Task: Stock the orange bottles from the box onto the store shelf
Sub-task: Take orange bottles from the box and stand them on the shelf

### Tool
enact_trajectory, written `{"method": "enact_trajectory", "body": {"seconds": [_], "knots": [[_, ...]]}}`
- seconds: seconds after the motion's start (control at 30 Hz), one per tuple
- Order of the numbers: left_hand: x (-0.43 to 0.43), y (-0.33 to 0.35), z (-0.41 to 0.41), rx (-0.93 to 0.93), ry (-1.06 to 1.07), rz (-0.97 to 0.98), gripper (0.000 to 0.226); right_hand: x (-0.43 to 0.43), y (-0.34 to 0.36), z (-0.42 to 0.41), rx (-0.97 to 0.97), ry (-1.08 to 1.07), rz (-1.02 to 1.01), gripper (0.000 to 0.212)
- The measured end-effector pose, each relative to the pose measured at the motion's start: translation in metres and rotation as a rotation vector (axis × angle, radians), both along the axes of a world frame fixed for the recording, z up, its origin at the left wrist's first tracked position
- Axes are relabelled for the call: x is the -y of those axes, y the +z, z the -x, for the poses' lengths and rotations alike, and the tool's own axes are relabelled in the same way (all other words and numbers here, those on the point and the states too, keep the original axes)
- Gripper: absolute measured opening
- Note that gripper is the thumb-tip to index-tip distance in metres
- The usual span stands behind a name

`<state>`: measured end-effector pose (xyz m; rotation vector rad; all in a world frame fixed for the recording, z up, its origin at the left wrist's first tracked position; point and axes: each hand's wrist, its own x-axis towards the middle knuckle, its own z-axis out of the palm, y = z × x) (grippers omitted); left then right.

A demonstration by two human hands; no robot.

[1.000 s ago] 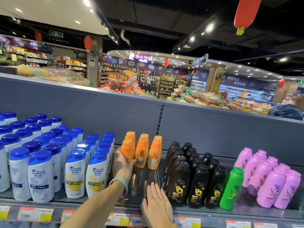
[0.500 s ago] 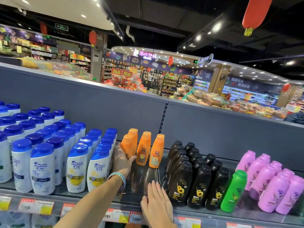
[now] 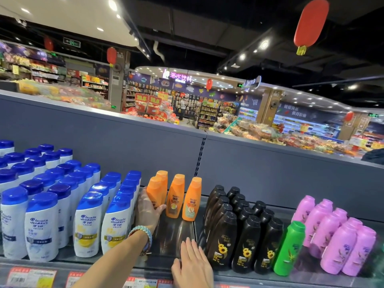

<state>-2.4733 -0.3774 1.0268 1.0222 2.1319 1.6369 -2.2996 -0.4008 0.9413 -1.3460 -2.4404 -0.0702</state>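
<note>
Several orange bottles stand at the back of a gap on the store shelf (image 3: 178, 231). My left hand (image 3: 148, 213) reaches in and grips the front left orange bottle (image 3: 154, 191), with another orange bottle (image 3: 163, 179) right behind it. Two more orange bottles (image 3: 176, 195) (image 3: 192, 198) stand upright to its right. My right hand (image 3: 192, 265) rests flat, fingers straight, on the shelf's front edge and holds nothing. The box is not in view.
White shampoo bottles with blue caps (image 3: 85, 223) crowd the shelf left of the gap. Black bottles (image 3: 245, 238) stand right of it, then a green bottle (image 3: 287, 250) and pink bottles (image 3: 340, 242). A grey back panel (image 3: 124, 146) rises behind. Price tags (image 3: 31, 278) line the front rail.
The view has drifted slightly, so the shelf sits lower and nearer in frame. My left hand stays on the front left orange bottle and my right hand stays on the shelf edge.
</note>
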Motion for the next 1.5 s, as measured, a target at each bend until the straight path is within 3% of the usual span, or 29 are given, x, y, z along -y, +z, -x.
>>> {"method": "enact_trajectory", "body": {"seconds": [0.33,0.4,0.47,0.57,0.63,0.9,1.1,1.2,1.3,1.4,1.5], "knots": [[0.004,-0.002,-0.002,-0.032,-0.033,0.013,0.103,-0.001,0.006,0.002,0.045,0.018,0.111,0.057],[0.004,-0.004,-0.003,-0.031,-0.031,0.013,0.106,0.0,0.015,-0.002,0.076,0.03,0.206,0.068],[0.004,-0.004,-0.004,-0.02,-0.028,0.018,0.106,0.0,0.02,-0.002,0.071,0.071,0.158,0.08],[0.004,-0.005,-0.005,-0.008,-0.005,0.03,0.104,-0.001,0.024,-0.002,0.096,0.06,0.068,0.069],[0.005,-0.006,-0.006,0.006,0.001,0.036,0.104,0.003,0.028,-0.001,0.032,0.049,0.148,0.062],[0.021,-0.022,-0.021,0.041,-0.046,0.08,0.101,0.005,0.022,-0.004,0.061,0.034,0.113,0.068],[0.046,-0.012,-0.042,-0.005,-0.039,0.146,0.072,0.004,0.02,-0.008,0.191,0.024,0.168,0.066],[0.07,-0.002,-0.053,-0.141,-0.107,0.102,0.067,0.009,0.019,-0.009,0.124,0.025,0.206,0.067],[0.103,0.003,-0.051,-0.437,-0.271,0.077,0.075,0.018,0.036,-0.011,-0.071,0.043,0.298,0.063],[0.133,0.008,-0.036,-0.807,-0.393,0.127,0.085,0.029,0.061,-0.008,-0.146,0.114,0.281,0.061],[0.173,0.001,-0.017,-0.925,-0.368,0.243,0.089,0.051,0.067,-0.003,-0.162,0.22,0.299,0.061]]}}
